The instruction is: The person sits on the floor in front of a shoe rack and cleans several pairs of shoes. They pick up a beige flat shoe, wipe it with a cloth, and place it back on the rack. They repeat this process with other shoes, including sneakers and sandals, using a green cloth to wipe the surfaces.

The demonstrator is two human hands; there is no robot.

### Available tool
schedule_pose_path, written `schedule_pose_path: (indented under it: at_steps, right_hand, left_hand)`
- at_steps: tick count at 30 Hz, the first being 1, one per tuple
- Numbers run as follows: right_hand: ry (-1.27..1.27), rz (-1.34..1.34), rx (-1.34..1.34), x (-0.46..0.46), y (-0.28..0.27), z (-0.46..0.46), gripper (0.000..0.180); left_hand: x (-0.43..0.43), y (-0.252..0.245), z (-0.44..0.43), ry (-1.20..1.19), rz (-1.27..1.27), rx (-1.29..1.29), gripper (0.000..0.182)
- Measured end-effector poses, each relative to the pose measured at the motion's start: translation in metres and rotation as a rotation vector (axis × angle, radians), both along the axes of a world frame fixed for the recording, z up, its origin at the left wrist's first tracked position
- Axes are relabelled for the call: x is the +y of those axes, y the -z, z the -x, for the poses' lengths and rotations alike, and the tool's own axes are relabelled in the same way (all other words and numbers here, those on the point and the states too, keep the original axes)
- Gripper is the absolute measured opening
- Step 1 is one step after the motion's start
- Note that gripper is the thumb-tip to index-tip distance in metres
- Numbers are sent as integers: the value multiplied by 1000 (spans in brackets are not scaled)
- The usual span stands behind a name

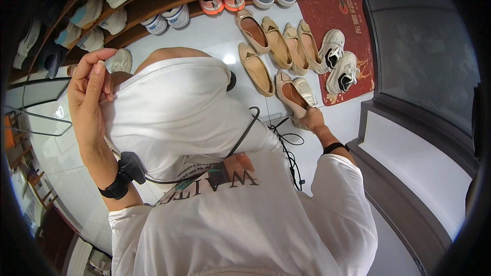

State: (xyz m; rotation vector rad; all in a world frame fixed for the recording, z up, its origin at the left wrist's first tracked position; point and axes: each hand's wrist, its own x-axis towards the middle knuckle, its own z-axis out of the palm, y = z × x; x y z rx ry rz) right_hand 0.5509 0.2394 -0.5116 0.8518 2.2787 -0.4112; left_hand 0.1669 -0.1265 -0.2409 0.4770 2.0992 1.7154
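Low on the right, my right hand (312,119) grips the heel end of a beige pointed flat shoe (287,90) with a bow and brown insole. Right behind that shoe sits a partly hidden white shoe (305,91). A similar bow-front flat (251,32) stands farther up the floor. Around them are flats with a triangular ornament, one nearer (256,72) and one farther (277,44), plus a pair with rounded ornaments (297,50). My left hand (91,88) is raised beside my white-clothed knee, fingers loosely bent, with nothing visible in it.
A wooden shoe rack (165,2) with several sneakers runs along the top left. White sneakers (341,73) stand on a red mat (345,11) by a dark-framed door (422,46). Black cables (289,149) lie on the tiles near my right arm.
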Motion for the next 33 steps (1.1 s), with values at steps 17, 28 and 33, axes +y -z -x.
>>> schedule_pose_path:
  at_steps: [17, 28, 33]
  right_hand:
    - [112, -63, -9, 58, 118, -110, 39]
    - [-65, -159, 419, 39, -109, 156, 37]
    - [-11, 240, 1466, -14, -263, 312, 36]
  left_hand:
    - [-1, -6, -4, -52, 64, -43, 24]
    - [5, -10, -7, 31, -87, -196, 18]
    - [9, -6, -7, 64, -43, -153, 19]
